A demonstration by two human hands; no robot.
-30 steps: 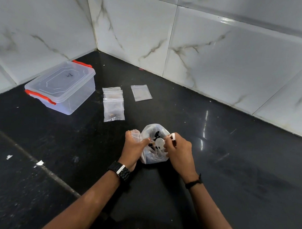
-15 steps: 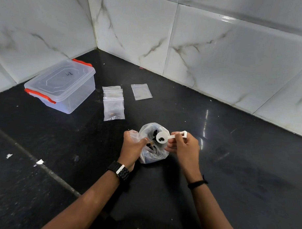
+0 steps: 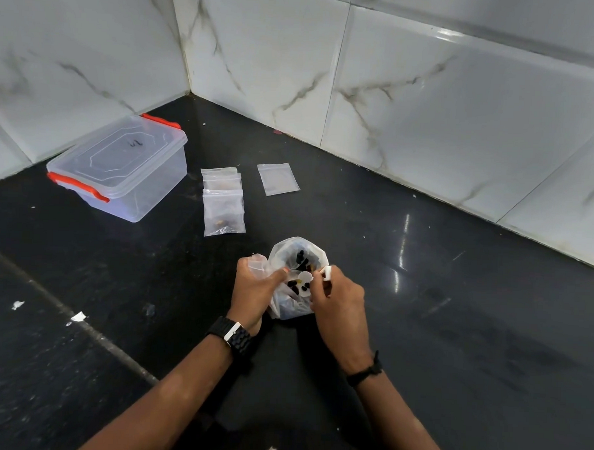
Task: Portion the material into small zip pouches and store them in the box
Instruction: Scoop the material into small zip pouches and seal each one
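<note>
Black counter (image 3: 454,314); scoop (image 3: 303,280) in right grip (image 3: 336,300).

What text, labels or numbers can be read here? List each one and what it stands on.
No text here reads clearly.
Dark handwritten mark on the lid of the clear box: too small and blurred to read.
Zip pouches, lone pouch, plastic bag, white scoop, wristwatch: no print visible.
</note>
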